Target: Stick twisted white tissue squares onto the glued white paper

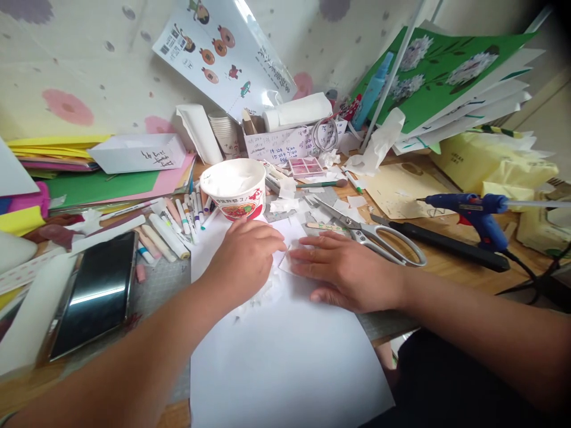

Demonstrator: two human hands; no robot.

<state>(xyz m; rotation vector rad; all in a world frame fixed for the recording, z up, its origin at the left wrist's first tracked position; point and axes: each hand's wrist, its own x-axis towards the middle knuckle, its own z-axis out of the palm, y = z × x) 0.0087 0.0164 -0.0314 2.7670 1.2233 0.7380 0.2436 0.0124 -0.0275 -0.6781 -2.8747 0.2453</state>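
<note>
A large white sheet of paper lies in front of me, with small torn white scraps scattered on it beside my left palm. My left hand is closed, its fingers curled and pinched at the left edge of a small piece of thin white paper. Across the right part of that piece lies my right hand, fingers stretched out and nearly flat, the thumb apart. The fingertips of both hands almost meet, partly hiding the piece. Just beyond my left hand stands a white paper bowl with red print.
Scissors and a black-handled tool lie right of my hands, near a blue glue gun. Several markers and a dark phone are on the left. Paper scraps, a paint palette and a brush lie behind.
</note>
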